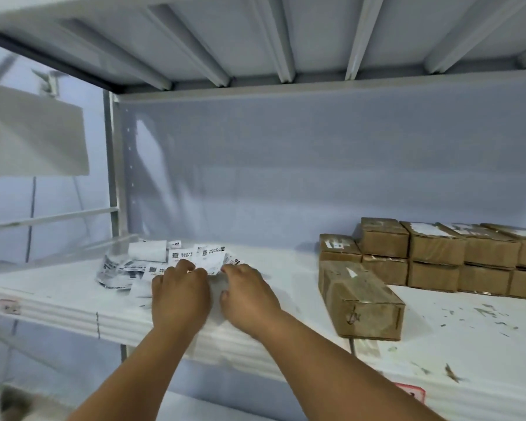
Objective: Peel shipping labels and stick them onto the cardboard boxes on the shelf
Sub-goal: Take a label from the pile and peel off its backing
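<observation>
Toward the left end of the shelf (286, 268), between its front and back edges, lies a loose pile of labels (125, 268), and both of the person's hands work at the top shipping label (208, 261). The left hand (179, 290) pinches its near left corner with curled fingers. The right hand (248, 296) curls at its right edge, though whether it truly grips cannot be told. To peel cleanly, one hand should probably anchor the backing while the other lifts a corner slowly, keeping the sticky side off the pile. The label lies print-up, its long axis roughly along the shelf's front edge. The cardboard boxes (438, 256) stand toward the right end
</observation>
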